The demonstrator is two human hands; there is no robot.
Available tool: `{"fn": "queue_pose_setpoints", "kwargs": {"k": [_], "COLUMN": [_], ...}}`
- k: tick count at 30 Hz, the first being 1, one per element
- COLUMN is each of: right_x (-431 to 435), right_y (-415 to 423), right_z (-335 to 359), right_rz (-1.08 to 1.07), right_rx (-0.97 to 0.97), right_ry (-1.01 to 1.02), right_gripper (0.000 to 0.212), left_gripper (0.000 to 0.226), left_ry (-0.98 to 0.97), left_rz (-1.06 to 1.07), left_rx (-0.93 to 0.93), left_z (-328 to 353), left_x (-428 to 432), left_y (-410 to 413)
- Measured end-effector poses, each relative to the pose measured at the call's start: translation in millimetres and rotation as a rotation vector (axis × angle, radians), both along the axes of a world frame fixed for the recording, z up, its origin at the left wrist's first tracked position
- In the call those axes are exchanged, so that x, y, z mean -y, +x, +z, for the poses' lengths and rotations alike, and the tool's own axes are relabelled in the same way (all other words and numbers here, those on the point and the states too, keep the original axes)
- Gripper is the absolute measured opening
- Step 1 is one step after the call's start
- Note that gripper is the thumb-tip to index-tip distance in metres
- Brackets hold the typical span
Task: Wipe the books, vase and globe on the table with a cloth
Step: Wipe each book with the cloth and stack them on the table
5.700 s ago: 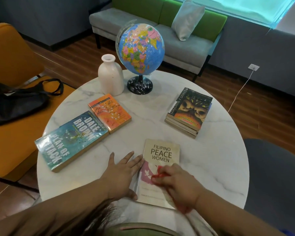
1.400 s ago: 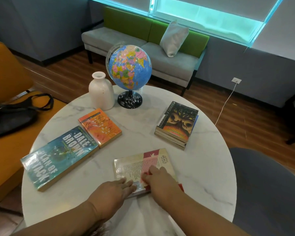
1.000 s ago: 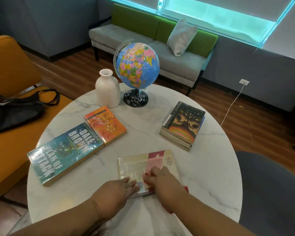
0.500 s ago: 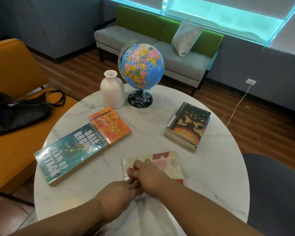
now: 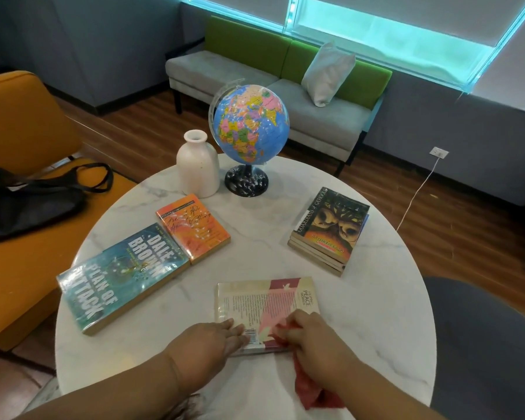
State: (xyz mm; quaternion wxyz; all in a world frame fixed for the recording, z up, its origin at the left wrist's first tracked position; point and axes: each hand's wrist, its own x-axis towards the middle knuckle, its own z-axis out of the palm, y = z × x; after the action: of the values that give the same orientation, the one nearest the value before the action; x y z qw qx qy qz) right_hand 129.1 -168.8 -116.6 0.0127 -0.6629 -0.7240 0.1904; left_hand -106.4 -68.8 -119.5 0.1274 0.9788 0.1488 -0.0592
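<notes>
A cream and pink book (image 5: 255, 301) lies back cover up near the front of the round marble table (image 5: 361, 298). My left hand (image 5: 212, 341) presses its near left corner with straight fingers. My right hand (image 5: 312, 338) grips a red cloth (image 5: 308, 389) and holds it against the book's near right corner. A teal book (image 5: 119, 277) and an orange book (image 5: 193, 227) lie to the left. A stack of books (image 5: 331, 228) sits on the right. The white vase (image 5: 198, 165) and the globe (image 5: 250, 122) stand at the back.
An orange armchair (image 5: 22, 122) with a black bag (image 5: 28, 201) is at the left. A dark grey seat (image 5: 485, 344) is close on the right. Behind the table stands a grey and green sofa (image 5: 270, 86) with a pillow, and a white cable runs to a wall socket (image 5: 438, 152).
The book was turned over from front cover to back cover. My right hand with the cloth has slid from the book's left part back to its near right corner; my left hand stays at the edge.
</notes>
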Motion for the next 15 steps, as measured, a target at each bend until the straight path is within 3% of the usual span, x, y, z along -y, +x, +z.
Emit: {"fn": "queue_pose_setpoints", "kwargs": {"k": [5, 8, 11, 15], "right_x": [12.4, 15.0, 15.0, 11.8], "right_y": [36.6, 47.3, 46.0, 38.8], "right_z": [25.5, 43.6, 62.1, 74.0], "right_rz": [-0.56, -0.728, -0.838, -0.936], "right_rx": [-0.292, -0.482, -0.662, -0.783], "right_ry": [-0.008, 0.063, 0.118, 0.174], "right_gripper": [0.017, 0.031, 0.013, 0.025], "left_gripper": [0.063, 0.057, 0.064, 0.059], "left_ry": [0.028, 0.077, 0.101, 0.07], "left_rz": [0.022, 0.066, 0.217, 0.456], "left_rx": [-0.003, 0.057, 0.067, 0.161], "left_z": [14.1, 23.9, 37.2, 65.8], "left_x": [-0.6, 3.2, 5.8, -2.8], "left_y": [0.4, 3.5, 7.4, 17.4]}}
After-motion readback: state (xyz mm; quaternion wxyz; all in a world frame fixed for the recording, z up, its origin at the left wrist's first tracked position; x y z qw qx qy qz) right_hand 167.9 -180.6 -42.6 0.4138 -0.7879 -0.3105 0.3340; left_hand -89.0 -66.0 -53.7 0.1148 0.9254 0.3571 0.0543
